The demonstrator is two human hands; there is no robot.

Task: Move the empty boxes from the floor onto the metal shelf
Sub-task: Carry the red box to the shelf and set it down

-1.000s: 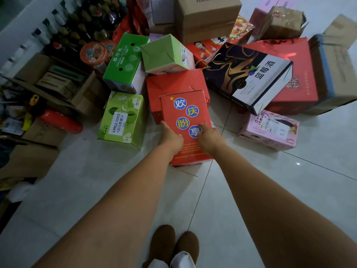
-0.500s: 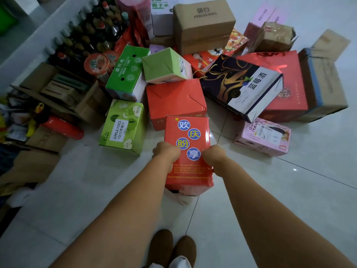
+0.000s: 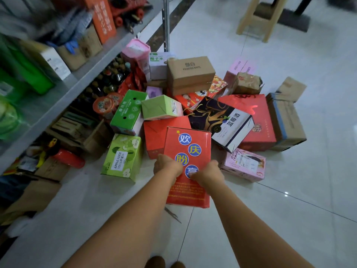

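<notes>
Head view. Left hand [image 3: 167, 167] and right hand [image 3: 207, 174] grip one red box [image 3: 190, 149] at its lower half, fingers curled. It appears raised just off the floor [image 3: 289, 209], in front of the pile [image 3: 190, 74], with the metal shelf [image 3: 81, 82] to the left.

Risk: the low grip could let the top tip away.

Count: two hands, one held box, three green boxes [image 3: 121, 157]. Roughly fifteen boxes lie in the pile; overlaps prevent an exact tally.

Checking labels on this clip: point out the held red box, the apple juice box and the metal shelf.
red box [image 3: 201, 136], head view, upper printed face.
apple juice box [image 3: 121, 157], head view, green top face.
metal shelf [image 3: 81, 82], head view, bare grey board near its front edge.
</notes>
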